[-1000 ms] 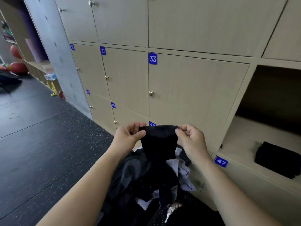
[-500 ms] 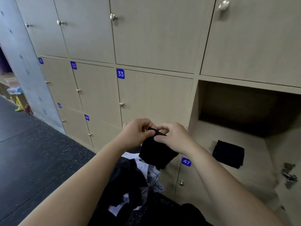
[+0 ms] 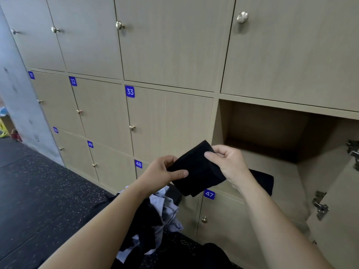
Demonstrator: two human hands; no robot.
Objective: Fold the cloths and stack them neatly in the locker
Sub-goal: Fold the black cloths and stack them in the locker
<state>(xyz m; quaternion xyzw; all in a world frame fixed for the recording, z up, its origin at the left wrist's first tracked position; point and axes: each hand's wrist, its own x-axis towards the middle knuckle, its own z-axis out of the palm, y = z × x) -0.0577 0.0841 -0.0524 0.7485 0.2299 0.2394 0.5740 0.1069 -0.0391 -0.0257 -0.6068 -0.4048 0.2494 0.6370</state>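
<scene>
Above your left hand (image 3: 162,171) you face closed door 33 (image 3: 171,123) with its round knob (image 3: 132,128). Below your right hand (image 3: 228,164) sits door 47 (image 3: 221,218). Far left of both lie the speckled dark floor (image 3: 38,191) and a grey pillar (image 3: 19,98).

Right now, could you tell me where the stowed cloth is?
Head view, right of centre: the stowed cloth lies on the open locker's floor, above label 47, partly hidden behind the right hand.

My left hand (image 3: 162,172) out front, thumb laid across the black cloth (image 3: 196,171), fingers behind it, my right hand (image 3: 228,164) pinching its upper corner, knuckles curled, both bare forearms reaching forward, converging
</scene>
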